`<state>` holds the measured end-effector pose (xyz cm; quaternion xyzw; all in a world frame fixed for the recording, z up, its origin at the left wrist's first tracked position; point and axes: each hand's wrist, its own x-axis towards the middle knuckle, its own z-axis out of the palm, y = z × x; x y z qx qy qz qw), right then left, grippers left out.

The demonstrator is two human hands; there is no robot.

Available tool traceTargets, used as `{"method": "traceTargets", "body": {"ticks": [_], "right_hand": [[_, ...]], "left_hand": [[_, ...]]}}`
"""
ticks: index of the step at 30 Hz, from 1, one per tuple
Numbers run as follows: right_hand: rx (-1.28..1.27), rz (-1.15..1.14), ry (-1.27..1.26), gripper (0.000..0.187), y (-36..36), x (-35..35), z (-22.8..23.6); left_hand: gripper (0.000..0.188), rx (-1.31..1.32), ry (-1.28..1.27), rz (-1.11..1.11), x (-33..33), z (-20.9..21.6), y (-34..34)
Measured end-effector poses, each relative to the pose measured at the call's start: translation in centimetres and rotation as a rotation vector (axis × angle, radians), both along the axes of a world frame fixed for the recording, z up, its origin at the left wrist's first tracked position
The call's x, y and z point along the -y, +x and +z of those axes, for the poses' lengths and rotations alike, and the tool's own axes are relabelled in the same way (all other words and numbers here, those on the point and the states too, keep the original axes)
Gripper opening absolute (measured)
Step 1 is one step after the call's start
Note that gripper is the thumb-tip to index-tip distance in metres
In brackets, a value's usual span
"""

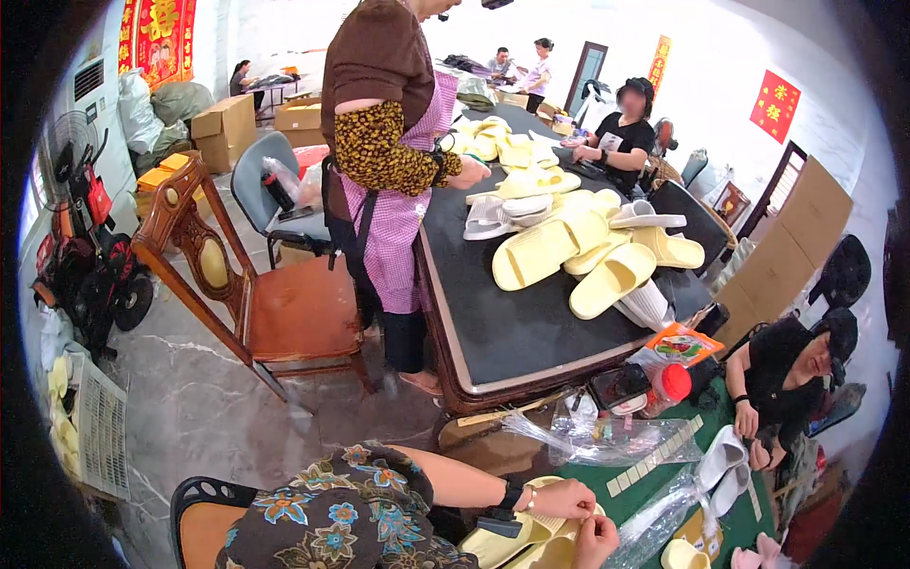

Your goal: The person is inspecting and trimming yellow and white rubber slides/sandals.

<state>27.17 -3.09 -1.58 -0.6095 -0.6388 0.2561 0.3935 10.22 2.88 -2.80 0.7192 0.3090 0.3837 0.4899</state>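
My left arm, in a floral sleeve (351, 503) and with a dark band (512, 493) at the wrist, reaches across from the left. My left hand (561, 499) has its fingertips pinched together over a pair of pale yellow slippers (512, 542). Close against it, my right hand (597, 542) shows only in part at the lower edge, its fingers bent in toward the left fingertips. Whatever lies between the fingertips is too small to make out. The slippers lie beneath both hands and are partly cut off by the frame.
Right of my hands, a green table (583, 471) holds clear plastic bags (654, 517), white slippers (725, 469) and a red-lidded jar (673, 381). A person in black (791, 375) works across it. Ahead, yellow slippers (536, 254) cover a dark table (483, 322); someone in a purple apron (393, 247) stands alongside.
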Motion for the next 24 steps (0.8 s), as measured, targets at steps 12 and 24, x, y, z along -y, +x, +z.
{"method": "traceTargets", "body": {"ticks": [12, 24], "right_hand": [[-0.272, -0.069, 0.027, 0.013, 1.1, -1.3, -3.6], [-0.282, -0.098, 0.029, 0.009, 0.0, -0.5, -1.2]], "left_hand": [[0.018, -0.036, 0.108, 0.048, 0.3, -0.1, -0.2], [0.015, -0.071, 0.123, 0.085, -0.2, 0.0, -0.5]]}}
